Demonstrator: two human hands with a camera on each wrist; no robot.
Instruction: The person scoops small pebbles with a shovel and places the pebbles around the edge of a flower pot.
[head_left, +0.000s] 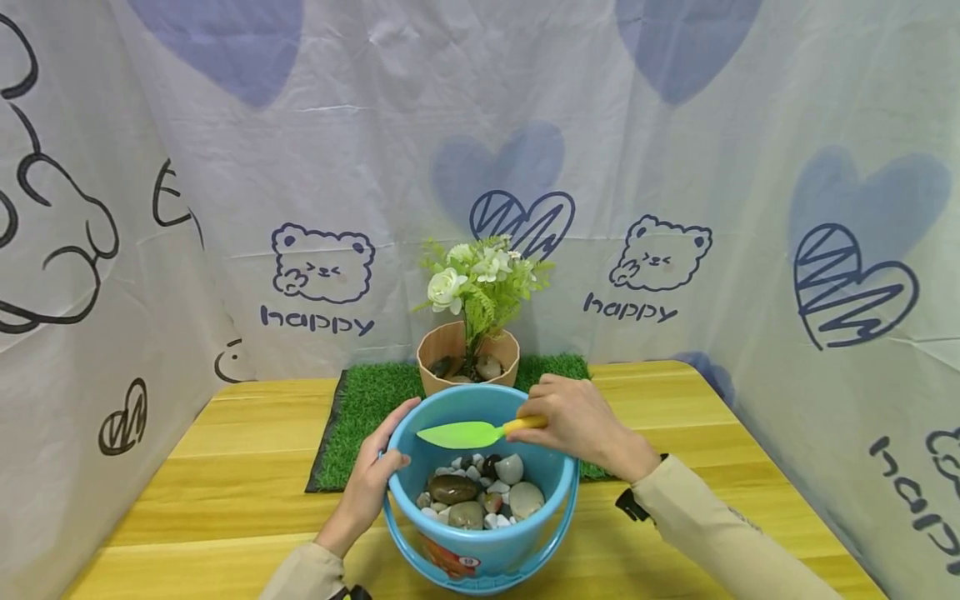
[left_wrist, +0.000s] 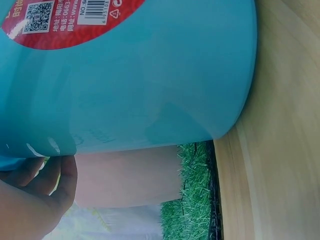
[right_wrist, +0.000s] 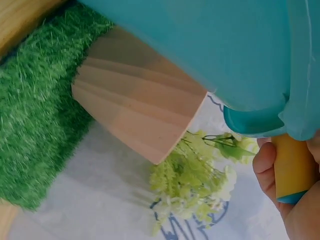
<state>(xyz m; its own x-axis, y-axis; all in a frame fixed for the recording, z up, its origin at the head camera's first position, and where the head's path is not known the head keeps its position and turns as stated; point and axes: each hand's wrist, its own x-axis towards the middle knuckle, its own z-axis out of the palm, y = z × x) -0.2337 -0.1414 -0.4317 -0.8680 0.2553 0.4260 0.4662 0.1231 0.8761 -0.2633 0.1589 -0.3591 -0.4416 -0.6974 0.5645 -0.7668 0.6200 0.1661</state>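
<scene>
1. The blue bucket stands on the wood table, in front of the pot. Its handle hangs down at the front.
2. The left hand grips the bucket's rim on the left side. The thumb is over the rim on the inside, and the fingers are on the outside.
3. The right hand holds the shovel. Its fingers and thumb are curled round the yellow grip at the right side of the bucket.
4. The shovel has a green blade. The blade lies across the top part of the bucket, above the stones, and its tip points to the left hand. I cannot tell if the blade touches the bucket's wall.
5. The stones are in the bottom of the bucket. Some are big and brown or gray, and many are small and white.
6. A red sticker with black and white codes is on the bucket's side.
7. The pot is pinkish tan. It has stones inside, and white flowers with green leaves stick up from it.
8. The pot stands on a green grass mat, which lies on the table.
9. Behind is a white cloth with hearts and bears on it.
</scene>
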